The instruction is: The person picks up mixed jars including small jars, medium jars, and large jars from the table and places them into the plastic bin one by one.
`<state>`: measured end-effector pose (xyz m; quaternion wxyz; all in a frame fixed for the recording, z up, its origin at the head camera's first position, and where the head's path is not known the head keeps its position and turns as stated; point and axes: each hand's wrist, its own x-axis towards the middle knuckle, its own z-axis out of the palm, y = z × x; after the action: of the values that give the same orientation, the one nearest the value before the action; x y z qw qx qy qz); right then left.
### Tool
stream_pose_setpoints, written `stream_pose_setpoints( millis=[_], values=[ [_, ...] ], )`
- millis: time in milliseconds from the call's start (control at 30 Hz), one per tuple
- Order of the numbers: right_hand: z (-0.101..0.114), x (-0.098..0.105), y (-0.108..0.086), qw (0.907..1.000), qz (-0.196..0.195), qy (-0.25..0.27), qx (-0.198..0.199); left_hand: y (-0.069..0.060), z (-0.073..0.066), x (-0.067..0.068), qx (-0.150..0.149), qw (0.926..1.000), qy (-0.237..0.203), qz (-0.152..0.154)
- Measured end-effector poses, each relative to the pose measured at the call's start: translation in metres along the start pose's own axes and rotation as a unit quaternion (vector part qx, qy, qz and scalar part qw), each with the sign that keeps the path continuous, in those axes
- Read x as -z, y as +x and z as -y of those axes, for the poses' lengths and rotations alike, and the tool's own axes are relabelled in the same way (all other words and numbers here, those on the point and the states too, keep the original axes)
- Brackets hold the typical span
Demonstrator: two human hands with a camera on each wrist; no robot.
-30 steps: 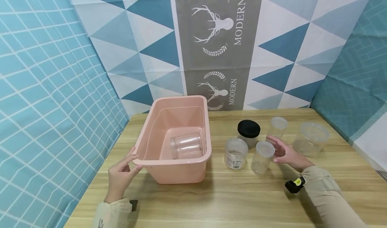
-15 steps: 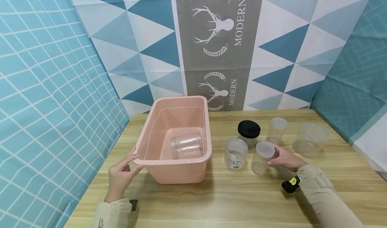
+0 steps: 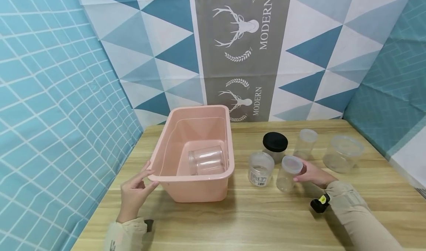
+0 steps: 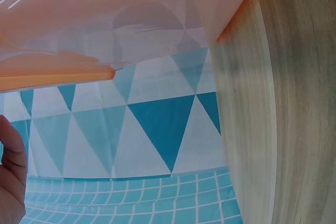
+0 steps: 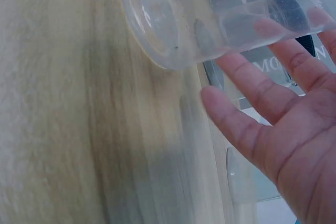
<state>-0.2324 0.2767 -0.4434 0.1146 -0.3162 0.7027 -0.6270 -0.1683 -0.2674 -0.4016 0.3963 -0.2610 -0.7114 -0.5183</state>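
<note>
At the near left corner of a pink tub, the left hand pinches the rim between thumb and fingers. Inside the tub a clear jar lies on its side. On the right, the right hand has its thumb and fingers around the upper part of an upright clear jar with a translucent lid. In the right wrist view, fingers of the right hand lie against the clear jar, with the lower fingers extended below it. The left wrist view shows part of the left hand near the tub.
Left of the gripped jar stands a clear jar with a label; behind is a jar with a black lid. Further back are a narrow clear jar and a wide one. Patterned cloths hang behind the wooden table.
The right hand has moved left onto the upright jar and closed its thumb and fingers around the upper part. The left hand stays on the tub's rim.
</note>
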Motion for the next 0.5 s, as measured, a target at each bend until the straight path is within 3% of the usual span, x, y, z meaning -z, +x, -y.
stream_pose_setpoints(
  millis=[100,333,500],
  values=[
    [-0.0005,0.002,-0.0002,1.0,0.003,-0.004,-0.006,-0.0015,0.0047,0.0004,-0.004,0.9999,-0.01,-0.003],
    [-0.0049,0.0025,0.0018,0.9996,0.023,0.013,0.01,-0.0001,0.0017,0.0,-0.004,0.9996,-0.027,-0.003],
    [-0.0032,0.001,0.0013,0.9999,0.011,-0.003,-0.002,0.0008,-0.0008,-0.0015,0.0,0.9997,-0.026,-0.003]
  ],
)
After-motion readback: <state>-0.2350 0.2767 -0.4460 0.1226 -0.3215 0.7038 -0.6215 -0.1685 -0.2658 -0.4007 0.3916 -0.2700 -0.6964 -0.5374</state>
